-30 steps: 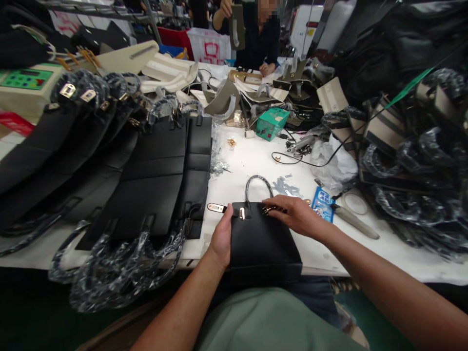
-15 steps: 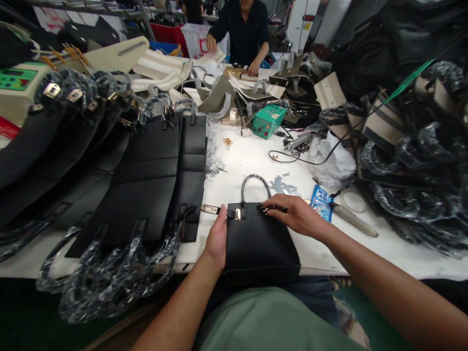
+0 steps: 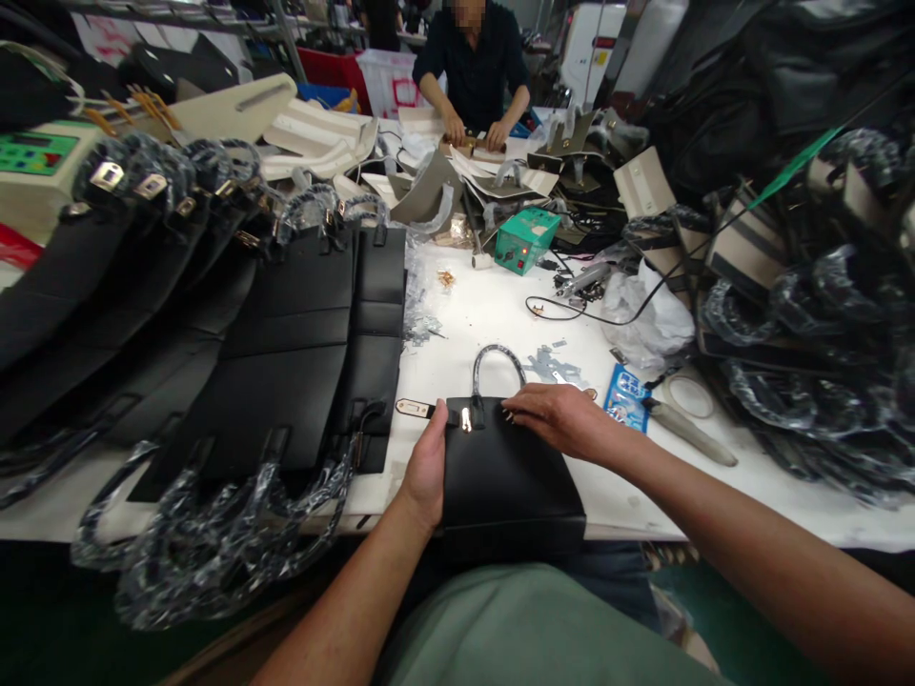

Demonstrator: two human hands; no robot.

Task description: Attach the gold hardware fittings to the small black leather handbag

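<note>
Head view: black, leather-look, boxy handbag (image 3: 511,481) lay between left hand (image 3: 427,465), which gripped its side edge, and right hand (image 3: 556,419), bent over gold-coloured metal prongs (image 3: 507,415), grip unclear; film-wrapped looped handle (image 3: 498,350) pointed away.

A white tabletop (image 3: 472,319) carries a black handbag (image 3: 507,481) at its near edge, with thin metal plates (image 3: 554,365) scattered just beyond. Flat black bag panels (image 3: 290,333) cover its left part, overlapping and hanging over the front. Small gold-coloured pieces (image 3: 446,278) and a green control box (image 3: 527,240) sit farther back; rightward lie crumpled white plastic (image 3: 647,319), a blue packet (image 3: 626,397) and a grey-handled tool (image 3: 693,435).
</note>
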